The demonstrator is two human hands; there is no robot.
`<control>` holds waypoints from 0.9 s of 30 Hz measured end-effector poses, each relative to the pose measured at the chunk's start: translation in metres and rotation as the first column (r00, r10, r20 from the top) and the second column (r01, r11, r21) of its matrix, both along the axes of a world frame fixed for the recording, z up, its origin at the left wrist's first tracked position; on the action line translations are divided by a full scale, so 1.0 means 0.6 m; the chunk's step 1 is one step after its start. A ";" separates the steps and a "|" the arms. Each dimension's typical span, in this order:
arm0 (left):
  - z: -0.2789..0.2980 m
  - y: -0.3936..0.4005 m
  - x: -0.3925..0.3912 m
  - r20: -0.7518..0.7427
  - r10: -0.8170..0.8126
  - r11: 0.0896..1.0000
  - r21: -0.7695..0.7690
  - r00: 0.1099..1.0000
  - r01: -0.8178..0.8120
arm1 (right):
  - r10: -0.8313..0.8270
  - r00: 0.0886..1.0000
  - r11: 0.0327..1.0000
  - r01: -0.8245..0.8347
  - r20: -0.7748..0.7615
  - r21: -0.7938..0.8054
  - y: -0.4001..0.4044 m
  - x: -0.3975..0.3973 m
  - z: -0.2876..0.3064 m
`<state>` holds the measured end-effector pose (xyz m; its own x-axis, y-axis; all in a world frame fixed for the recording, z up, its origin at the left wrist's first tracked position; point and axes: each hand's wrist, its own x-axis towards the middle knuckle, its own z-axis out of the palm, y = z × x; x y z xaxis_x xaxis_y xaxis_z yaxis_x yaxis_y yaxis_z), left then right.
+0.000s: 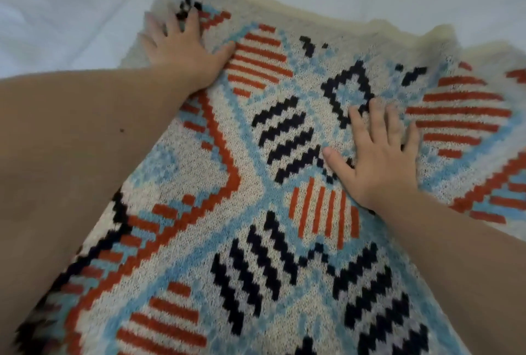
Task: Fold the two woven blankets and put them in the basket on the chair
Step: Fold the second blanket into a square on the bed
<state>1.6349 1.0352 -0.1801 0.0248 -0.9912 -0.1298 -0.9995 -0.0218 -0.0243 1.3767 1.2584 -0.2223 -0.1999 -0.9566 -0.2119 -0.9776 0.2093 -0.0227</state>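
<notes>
No labels seen; woven blanket (256, 184) cut off at bottom, pressed flat under spread left hand (182, 44) and right hand (381, 155).

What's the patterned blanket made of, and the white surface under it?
Blanket: looks like soft woven or knitted yarn, matte; visible loop texture, blocky stepped pattern in cream, blue, rust and black, fuzzy cream edge. Fibre type can't be told. White surface: seems smooth thin cloth, likely a sheet; soft shallow creases, no visible weave.
</notes>
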 end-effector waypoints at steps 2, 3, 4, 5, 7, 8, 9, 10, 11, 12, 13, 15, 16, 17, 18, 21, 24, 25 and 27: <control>-0.006 -0.010 0.015 -0.027 0.047 0.999 0.028 0.999 -0.046 | -0.003 1.000 0.999 0.003 -0.002 -0.040 0.001 -0.005 -0.013; -0.009 -0.014 0.017 -0.033 0.038 0.999 0.030 0.999 -0.038 | -0.007 1.000 0.999 0.008 0.003 -0.054 -0.001 -0.005 -0.017; -0.013 -0.015 0.017 -0.034 0.022 0.999 0.024 0.999 -0.022 | -0.012 1.000 0.998 0.012 0.006 -0.059 -0.002 -0.005 -0.021; -0.019 -0.019 0.016 -0.032 0.002 1.000 0.010 0.999 -0.002 | -0.010 1.000 0.998 0.010 0.005 -0.060 -0.004 -0.006 -0.025; -0.032 -0.022 0.015 -0.025 -0.047 0.998 -0.033 0.999 0.046 | -0.002 1.000 0.998 0.002 0.007 -0.055 -0.005 -0.005 -0.031; -0.036 -0.026 0.015 -0.030 -0.067 0.997 -0.049 0.997 0.065 | 0.003 1.000 0.998 -0.002 0.012 -0.056 -0.007 -0.006 -0.033; -0.039 -0.029 0.015 -0.038 -0.082 0.995 -0.057 0.996 0.080 | 0.007 1.000 0.998 -0.006 0.017 -0.061 -0.007 -0.008 -0.035; -0.039 -0.032 0.016 -0.048 -0.095 0.994 -0.061 0.994 0.092 | 0.011 1.000 0.998 -0.010 0.018 -0.068 -0.007 -0.008 -0.037; -0.038 -0.036 0.017 -0.060 -0.108 0.992 -0.068 0.992 0.104 | 0.016 1.000 0.997 -0.015 0.016 -0.075 -0.007 -0.008 -0.039; -0.035 -0.039 0.019 -0.069 -0.127 0.990 -0.078 0.990 0.121 | 0.019 1.000 0.997 -0.018 0.016 -0.081 -0.007 -0.009 -0.041; -0.030 -0.043 0.021 -0.074 -0.156 0.984 -0.092 0.985 0.149 | 0.020 1.000 0.996 -0.018 0.017 -0.087 -0.008 -0.009 -0.041; -0.021 -0.048 0.020 -0.068 -0.247 0.963 -0.132 0.967 0.237 | 0.020 1.000 0.995 -0.019 0.013 -0.098 -0.009 -0.009 -0.043; -0.017 -0.047 0.015 -0.063 -0.309 0.942 -0.157 0.949 0.296 | 0.020 1.000 0.994 -0.019 0.010 -0.103 -0.009 -0.009 -0.044; -0.015 -0.043 0.006 -0.056 -0.383 0.912 -0.178 0.922 0.368 | 0.020 1.000 0.994 -0.019 0.010 -0.108 -0.008 -0.009 -0.044; -0.014 -0.041 -0.005 -0.056 -0.460 0.877 -0.185 0.886 0.444 | 0.020 1.000 0.994 -0.019 0.011 -0.111 -0.009 -0.009 -0.045; -0.022 -0.045 -0.027 -0.091 -0.559 0.829 -0.085 0.824 0.552 | 0.019 1.000 0.991 -0.020 -0.009 -0.131 -0.008 -0.010 -0.046; -0.031 -0.077 -0.014 -0.064 -0.532 0.846 -0.007 0.844 0.533 | 0.023 1.000 0.988 -0.025 -0.014 -0.153 -0.010 -0.009 -0.049; -0.033 -0.084 -0.012 -0.051 -0.531 0.847 0.007 0.846 0.532 | 0.025 1.000 0.987 -0.027 -0.015 -0.157 -0.010 -0.010 -0.049; -0.041 -0.092 -0.013 -0.043 -0.537 0.843 0.010 0.843 0.538 | 0.027 1.000 0.988 -0.028 -0.011 -0.154 -0.011 -0.010 -0.048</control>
